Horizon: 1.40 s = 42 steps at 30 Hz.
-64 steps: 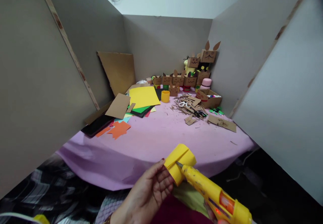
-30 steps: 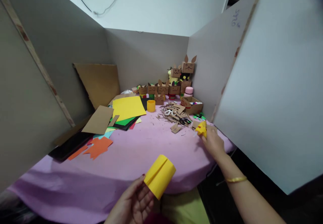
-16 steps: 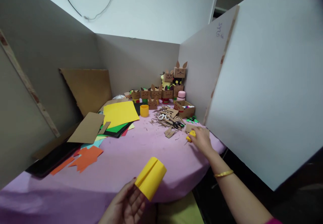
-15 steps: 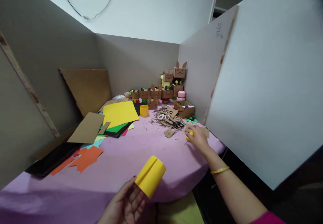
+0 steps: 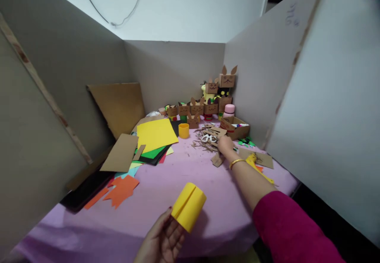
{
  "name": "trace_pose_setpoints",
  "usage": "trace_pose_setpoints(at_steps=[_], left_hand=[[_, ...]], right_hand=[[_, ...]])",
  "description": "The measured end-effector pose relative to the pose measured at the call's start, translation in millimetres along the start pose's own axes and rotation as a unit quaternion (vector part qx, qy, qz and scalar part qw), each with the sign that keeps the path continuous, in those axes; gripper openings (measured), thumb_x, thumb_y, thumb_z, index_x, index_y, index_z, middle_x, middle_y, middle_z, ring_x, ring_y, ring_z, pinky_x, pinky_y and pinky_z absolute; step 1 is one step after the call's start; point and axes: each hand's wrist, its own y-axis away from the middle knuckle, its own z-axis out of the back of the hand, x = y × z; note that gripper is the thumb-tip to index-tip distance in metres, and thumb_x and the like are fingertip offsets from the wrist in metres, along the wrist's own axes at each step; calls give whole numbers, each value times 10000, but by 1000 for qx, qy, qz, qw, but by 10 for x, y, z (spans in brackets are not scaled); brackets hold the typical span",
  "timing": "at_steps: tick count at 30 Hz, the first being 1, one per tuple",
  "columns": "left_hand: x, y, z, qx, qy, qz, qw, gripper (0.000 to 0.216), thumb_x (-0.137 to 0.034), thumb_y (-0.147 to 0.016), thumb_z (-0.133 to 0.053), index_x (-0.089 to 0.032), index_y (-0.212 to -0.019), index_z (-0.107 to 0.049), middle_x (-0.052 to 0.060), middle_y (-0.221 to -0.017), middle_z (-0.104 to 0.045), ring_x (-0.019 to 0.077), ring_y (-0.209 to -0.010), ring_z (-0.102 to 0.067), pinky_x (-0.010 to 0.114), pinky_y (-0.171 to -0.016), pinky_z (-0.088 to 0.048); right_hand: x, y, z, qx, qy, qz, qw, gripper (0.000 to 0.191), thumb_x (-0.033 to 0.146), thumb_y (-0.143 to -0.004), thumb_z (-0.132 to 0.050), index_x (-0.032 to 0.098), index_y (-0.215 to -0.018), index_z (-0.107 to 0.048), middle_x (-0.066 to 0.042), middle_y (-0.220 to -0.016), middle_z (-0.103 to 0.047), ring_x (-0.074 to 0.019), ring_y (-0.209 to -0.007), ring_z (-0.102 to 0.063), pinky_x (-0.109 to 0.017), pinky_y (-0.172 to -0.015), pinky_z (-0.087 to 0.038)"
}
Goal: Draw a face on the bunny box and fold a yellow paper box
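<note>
My left hand (image 5: 163, 235) pinches a yellow paper tube (image 5: 190, 207) by its lower left edge, thumb on top, with the overlapped seam facing up. The tube is held tilted above the near part of the table. My right hand (image 5: 225, 145) reaches far forward over a heap of brown cardboard scraps (image 5: 209, 145), beside the white handles of a pair of scissors (image 5: 208, 138). Its fingers are hidden behind the hand, so what they touch does not show. A yellow glue gun (image 5: 252, 161) lies on a piece of cardboard (image 5: 265, 160) right of my forearm.
A yellow ring (image 5: 183, 131) stands mid-table. Yellow, green and black sheets (image 5: 156, 132) and orange cutouts (image 5: 121, 192) lie at left. Several cardboard animal heads (image 5: 196, 108), a pink-lidded bottle (image 5: 229, 110) and an open cardboard box (image 5: 234, 128) stand behind. Partition walls enclose the table.
My right hand has let go of the glue gun and moved forward and left to the scraps. My left hand still holds the tube. The view has turned slightly left.
</note>
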Motion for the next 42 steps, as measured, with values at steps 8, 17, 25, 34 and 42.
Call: trace_pose_setpoints(at_steps=[8, 17, 25, 34, 42], left_hand=[[89, -81, -13, 7, -29, -62, 998, 49, -129, -730, -643, -139, -718, -596, 11, -552, -672, 116, -464, -635, 187, -486, -489], [279, 161, -81, 63, -52, -102, 991, 70, -170, -699, -678, -134, -670, -625, 12, -537, -676, 110, -465, -624, 170, -467, -444], [346, 180, -162, 85, -57, -108, 989, 64, -156, -691, -685, -129, -664, -633, 14, -553, -678, 104, -468, -614, 181, -504, -474], [411, 94, -170, 70, -43, -110, 990, 101, -210, -700, -688, -140, -686, -616, -11, -557, -662, 91, -454, -598, 180, -485, -487], [419, 119, -175, 69, -30, -102, 992, 71, -161, -784, -597, -142, -725, -631, 12, -617, -700, 100, -511, -640, 175, -520, -509]], right_hand=[[-7, 780, 386, -1, -172, 109, 979, 268, 290, -943, -373, 127, -968, -584, -37, -847, -653, -147, -758, -620, -289, -693, -500], [25, 2400, 554, 20, -272, 304, 913, 206, 230, -902, -413, 165, -934, -606, -27, -722, -665, -137, -647, -621, -219, -609, -452], [-67, 2414, 562, 13, -250, 320, 914, 199, 184, -906, -399, 177, -923, -598, -40, -775, -681, -158, -690, -641, -234, -614, -456], [-145, 2451, 349, -44, -211, 363, 907, 225, 187, -925, -373, 165, -912, -597, -56, -756, -679, -166, -688, -641, -250, -645, -468], [-97, 2560, 333, -63, -194, 396, 895, 277, 198, -938, -341, 158, -822, -588, -58, -665, -645, -176, -612, -609, -263, -572, -428]])
